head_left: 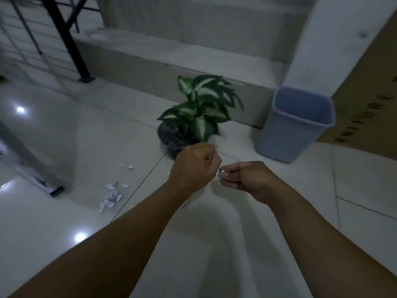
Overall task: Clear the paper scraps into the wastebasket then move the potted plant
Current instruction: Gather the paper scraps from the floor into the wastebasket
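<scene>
Both forearms bare, no sleeves; left grip (194, 166), right grip (247, 179) seemingly without rings.

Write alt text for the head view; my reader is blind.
Two bare hands meet above a glossy tiled floor, the right hand pinching white paper scraps, the left hand fisted. Beyond stand a green-and-white potted plant and a blue plastic wastebasket.

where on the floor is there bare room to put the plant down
Bare tile lies in front of the wastebasket, to the right of the right hand, and in the wide stretch left of the potted plant toward the black post. It is crowded lower left, where paper scraps are strewn.
</scene>
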